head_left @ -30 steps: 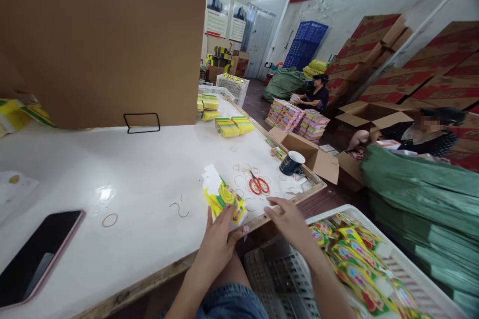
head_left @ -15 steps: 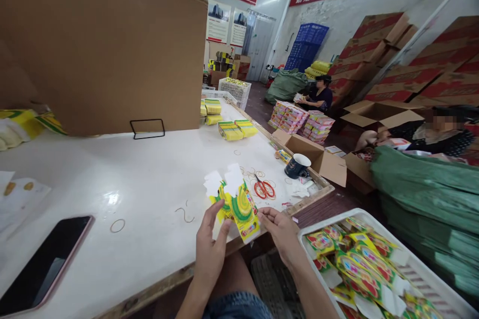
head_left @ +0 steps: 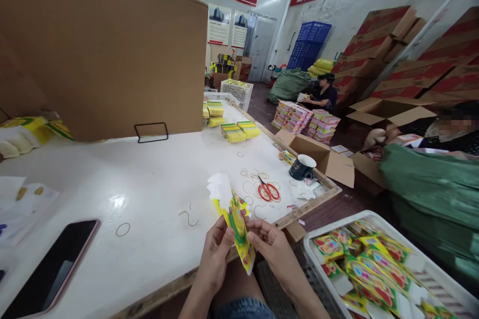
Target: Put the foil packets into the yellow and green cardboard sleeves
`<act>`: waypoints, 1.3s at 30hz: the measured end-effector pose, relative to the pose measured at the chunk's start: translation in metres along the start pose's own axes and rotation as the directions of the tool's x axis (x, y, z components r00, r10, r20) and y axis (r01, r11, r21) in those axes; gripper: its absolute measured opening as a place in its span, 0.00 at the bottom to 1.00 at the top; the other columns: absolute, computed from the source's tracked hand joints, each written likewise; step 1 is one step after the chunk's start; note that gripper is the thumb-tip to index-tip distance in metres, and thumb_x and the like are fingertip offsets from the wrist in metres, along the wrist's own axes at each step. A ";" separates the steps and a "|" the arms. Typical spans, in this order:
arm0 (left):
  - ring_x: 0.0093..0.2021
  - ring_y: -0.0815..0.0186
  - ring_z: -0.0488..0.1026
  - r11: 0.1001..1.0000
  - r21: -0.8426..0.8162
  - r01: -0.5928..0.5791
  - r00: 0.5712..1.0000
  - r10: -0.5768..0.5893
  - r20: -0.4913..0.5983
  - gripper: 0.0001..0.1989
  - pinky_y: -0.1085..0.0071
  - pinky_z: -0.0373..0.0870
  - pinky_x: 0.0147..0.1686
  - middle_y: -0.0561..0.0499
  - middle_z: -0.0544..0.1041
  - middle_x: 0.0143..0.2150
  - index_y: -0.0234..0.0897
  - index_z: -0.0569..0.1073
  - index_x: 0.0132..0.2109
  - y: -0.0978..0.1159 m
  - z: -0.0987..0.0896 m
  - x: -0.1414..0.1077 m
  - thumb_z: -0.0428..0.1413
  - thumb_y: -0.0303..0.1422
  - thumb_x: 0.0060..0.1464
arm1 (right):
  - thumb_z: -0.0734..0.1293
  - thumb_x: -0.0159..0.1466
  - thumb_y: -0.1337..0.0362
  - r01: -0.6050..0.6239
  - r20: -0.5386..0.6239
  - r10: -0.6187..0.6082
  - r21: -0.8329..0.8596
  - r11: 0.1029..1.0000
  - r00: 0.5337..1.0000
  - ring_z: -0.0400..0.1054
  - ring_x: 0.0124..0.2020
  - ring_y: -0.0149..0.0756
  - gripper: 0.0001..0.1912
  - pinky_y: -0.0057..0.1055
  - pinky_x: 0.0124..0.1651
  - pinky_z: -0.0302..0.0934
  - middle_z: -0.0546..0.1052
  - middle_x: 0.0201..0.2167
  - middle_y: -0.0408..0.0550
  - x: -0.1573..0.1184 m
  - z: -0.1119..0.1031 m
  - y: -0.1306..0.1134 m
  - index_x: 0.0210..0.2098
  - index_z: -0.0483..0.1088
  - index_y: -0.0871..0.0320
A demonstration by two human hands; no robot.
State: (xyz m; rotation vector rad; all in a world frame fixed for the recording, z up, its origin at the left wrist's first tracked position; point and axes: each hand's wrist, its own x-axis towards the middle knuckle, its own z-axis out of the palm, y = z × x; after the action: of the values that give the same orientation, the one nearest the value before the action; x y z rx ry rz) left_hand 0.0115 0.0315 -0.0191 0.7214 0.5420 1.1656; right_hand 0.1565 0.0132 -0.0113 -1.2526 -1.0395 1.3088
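Note:
Between my two hands, over the table's front edge, is a yellow and green printed cardboard carton point(head_left: 237, 224), turned nearly edge-on. My left hand point(head_left: 215, 251) has its left side between thumb and fingers. On the opposite side, my right hand point(head_left: 271, 246) pinches it with thumb and bent fingers. White flaps point(head_left: 220, 187) stick up behind it; whether they belong to the same carton or a second one, I cannot tell. Just beyond lie red-handled scissors point(head_left: 268, 191) among several rubber bands point(head_left: 248, 187) on the white table point(head_left: 157, 179).
A white basket point(head_left: 312, 254) of printed packets stands at my right. A dark mug point(head_left: 301, 168) is near the table's right edge, bundled cartons point(head_left: 239, 131) farther back. At left lie a phone point(head_left: 52, 269) and a cardboard sheet point(head_left: 130, 60). Two people sit beyond, at right.
The carton has turned from facing me to nearly edge-on. Both hands have come closer together and slightly lower, the right hand's fingers now nearer the carton's middle. The view has shifted slightly.

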 end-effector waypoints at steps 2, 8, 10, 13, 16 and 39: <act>0.49 0.55 0.75 1.000 0.015 0.003 0.999 -0.003 -0.034 0.20 0.64 0.70 0.49 0.42 0.80 0.47 0.37 0.75 0.50 -0.001 0.001 0.000 0.61 0.39 0.51 | 0.73 0.54 0.54 0.001 0.012 -0.001 -0.031 1.000 1.000 0.70 0.34 0.39 0.17 0.32 0.38 0.64 0.78 0.31 0.49 -0.001 0.001 -0.001 0.36 0.74 0.60; 0.41 0.59 0.77 0.998 0.055 0.039 0.981 -0.028 -0.193 0.17 0.68 0.73 0.39 0.45 0.81 0.40 0.35 0.75 0.44 -0.004 0.002 0.005 0.62 0.41 0.49 | 0.71 0.54 0.51 0.005 -0.001 -0.005 -0.049 0.999 1.000 0.68 0.27 0.36 0.18 0.32 0.34 0.63 0.76 0.24 0.47 -0.001 0.009 -0.001 0.29 0.72 0.61; 0.41 0.59 0.77 0.994 0.103 0.045 0.977 -0.022 -0.213 0.18 0.69 0.73 0.39 0.44 0.81 0.40 0.34 0.74 0.43 -0.005 0.000 0.007 0.62 0.42 0.48 | 0.71 0.55 0.51 0.034 -0.059 -0.040 -0.092 0.995 0.997 0.66 0.25 0.34 0.18 0.30 0.31 0.61 0.74 0.22 0.45 0.000 0.010 0.001 0.27 0.71 0.61; 0.40 0.60 0.78 0.985 0.172 -0.011 0.973 0.050 -0.225 0.25 0.68 0.73 0.40 0.45 0.81 0.38 0.37 0.68 0.49 -0.006 -0.001 0.008 0.64 0.40 0.46 | 0.70 0.55 0.52 0.069 -0.116 -0.085 -0.131 0.989 0.990 0.64 0.25 0.33 0.16 0.28 0.29 0.59 0.72 0.22 0.43 0.003 0.010 0.006 0.26 0.69 0.60; 0.39 0.59 0.78 0.977 0.199 -0.079 0.968 0.123 -0.220 0.35 0.67 0.73 0.38 0.46 0.80 0.39 0.42 0.56 0.57 -0.006 0.001 0.007 0.65 0.38 0.46 | 0.70 0.56 0.53 0.098 -0.112 -0.120 -0.182 0.978 0.986 0.63 0.24 0.33 0.15 0.27 0.28 0.59 0.70 0.22 0.42 0.007 0.006 0.012 0.25 0.68 0.58; 0.32 0.66 0.76 0.975 0.205 0.082 0.981 -0.115 0.154 0.22 0.74 0.68 0.32 0.52 0.78 0.33 0.42 0.62 0.47 0.013 0.009 -0.021 0.63 0.30 0.48 | 0.68 0.57 0.49 0.120 0.179 -0.075 -0.257 0.959 0.981 0.67 0.27 0.37 0.15 0.28 0.28 0.63 0.71 0.24 0.45 0.010 -0.022 -0.033 0.29 0.72 0.55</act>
State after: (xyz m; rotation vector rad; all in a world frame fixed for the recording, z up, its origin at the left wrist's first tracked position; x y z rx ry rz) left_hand 0.0032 0.0127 -0.0029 0.9430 0.5524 0.9572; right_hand 0.1817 0.0263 0.0184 -1.2851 -1.4187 1.2431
